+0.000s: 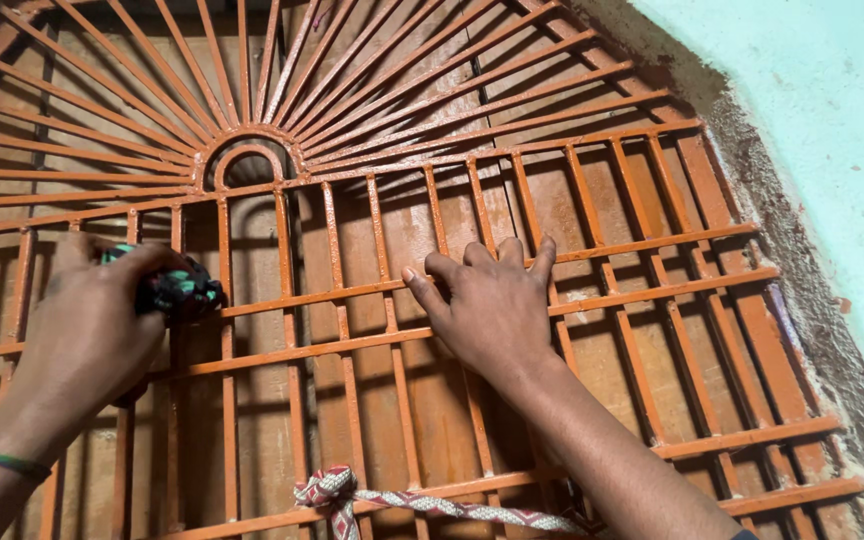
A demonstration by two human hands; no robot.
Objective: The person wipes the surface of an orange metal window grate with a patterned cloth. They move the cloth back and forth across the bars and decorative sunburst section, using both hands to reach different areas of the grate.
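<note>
At the bottom left of the head view, nearest the camera, a wrist with a thin multicoloured band (2,464) is seen, leading up to the left hand (87,325). The fingers of this hand are closed around a bunched cloth (177,290) of dark and green fabric, which is pressed against a vertical bar of an orange-painted metal window grille (652,245). The cloth is found at the left part of the grille, just below and left of the small arch (247,155) from which straight bars fan outward like sun rays.

The right hand (492,310) is laid flat on the middle of the grille, its fingers (542,258) spread open and resting over a horizontal bar; nothing is gripped by it. Behind the bars, closed wooden shutter boards (442,380) of a brownish tone are seen.

At the lower edge, a patterned red-and-white cloth strip (412,500) is knotted around a vertical bar and is stretched to the right along the lowest horizontal bar. To the right of the frame, a rough plaster edge (802,280) and a pale turquoise wall (842,110) are shown.
</note>
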